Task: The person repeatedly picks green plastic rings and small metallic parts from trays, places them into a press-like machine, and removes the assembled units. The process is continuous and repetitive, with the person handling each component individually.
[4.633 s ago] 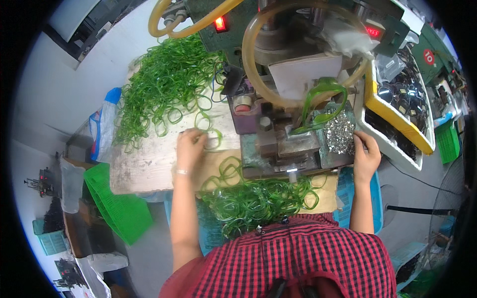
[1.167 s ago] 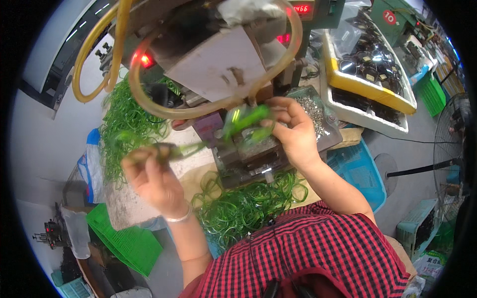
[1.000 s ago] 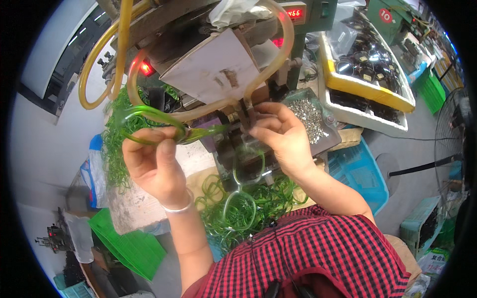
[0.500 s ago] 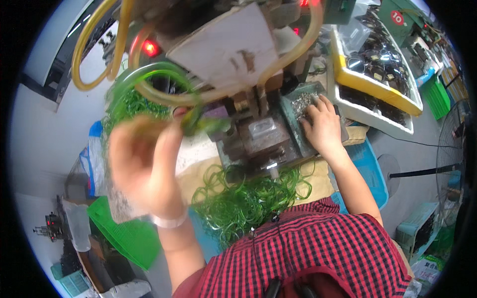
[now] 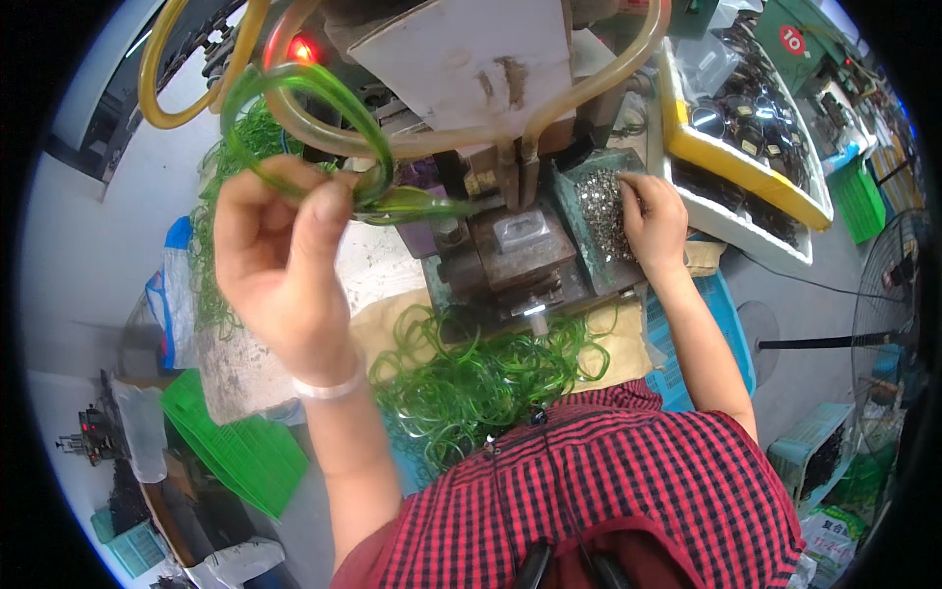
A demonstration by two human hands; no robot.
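My left hand (image 5: 280, 270) is raised left of the press and pinches a looped green see-through plastic strap (image 5: 417, 204) between thumb and fingers. One end of the strap points right, toward the metal block (image 5: 525, 260) under the press. My right hand (image 5: 655, 221) rests at the right side of a green metal tray (image 5: 574, 221) of small shiny metal pieces (image 5: 601, 211). Its fingers are curled together at the pieces, and whatever they grip is hidden. A heap of similar green straps (image 5: 471, 383) lies in front of the press, near my lap.
Yellowish hoses (image 5: 285, 83) curve around a white board (image 5: 471, 69) above the work area. More green straps (image 5: 211, 236) lie at the left. Foam boxes (image 5: 741, 191) with dark parts stand at the right, beyond a blue basket (image 5: 721, 339). A green crate (image 5: 235, 442) sits lower left.
My left hand has slowed and holds the strap steadier, its end nearer the block. My right hand's spread fingers have curled in and drawn to the right side of the tray.
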